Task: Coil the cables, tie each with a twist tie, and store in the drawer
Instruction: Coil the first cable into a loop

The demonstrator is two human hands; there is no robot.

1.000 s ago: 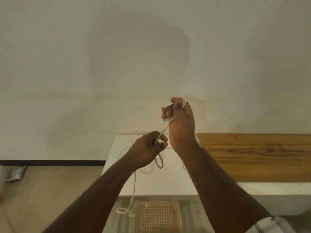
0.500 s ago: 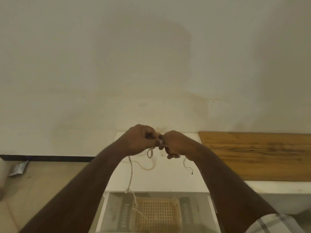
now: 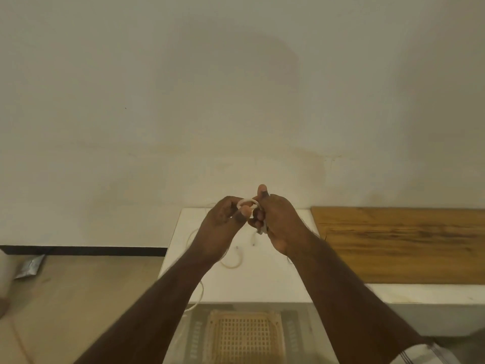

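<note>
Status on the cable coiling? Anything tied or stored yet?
Done: open drawer below the white cabinet top. In hand: left hand and right hand loop the thin white cable; its slack hangs off the cabinet. Left: finishing the coil, tying, storing. No finished bundle visible.

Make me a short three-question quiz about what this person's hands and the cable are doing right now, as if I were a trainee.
1. True or false: the left hand and the right hand both hold the white cable.
2. Where is the loop of cable between the hands? A) flat on the wooden board B) held up above the white cabinet top C) inside the open drawer
3. Fill in: a loose length of cable hangs over the cabinet's ____ edge.

Key: 1 true. 2 B. 3 front: it trails down toward the drawer with the woven basket.
</note>
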